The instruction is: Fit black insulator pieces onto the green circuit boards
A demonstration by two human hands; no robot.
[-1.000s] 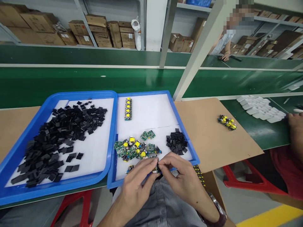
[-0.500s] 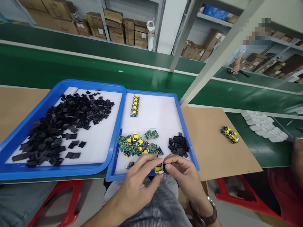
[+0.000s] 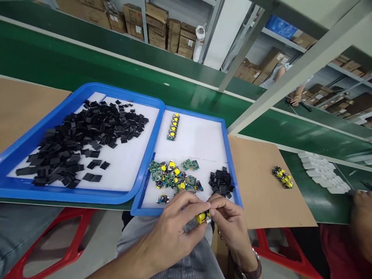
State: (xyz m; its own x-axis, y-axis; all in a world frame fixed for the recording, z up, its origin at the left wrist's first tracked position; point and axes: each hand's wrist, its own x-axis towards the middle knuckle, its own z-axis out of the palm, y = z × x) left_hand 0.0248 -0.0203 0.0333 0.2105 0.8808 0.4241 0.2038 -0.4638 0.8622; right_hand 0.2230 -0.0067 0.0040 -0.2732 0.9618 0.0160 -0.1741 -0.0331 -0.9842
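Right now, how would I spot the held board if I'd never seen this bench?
Find the right-hand blue tray; at its near edge, the left hand and right hand are close together. The held board is between them, showing yellow. Unlike the loose boards lying in that tray, it is pinched in both hands.

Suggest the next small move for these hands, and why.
Probably brace the populated circuit board with the left hand and press lightly at its near-right end with the right hand: the left fingers and thumb hold it beside its yellow component, and the right fingertips sit at that end. The fingers partly hide the contact, so go gently.
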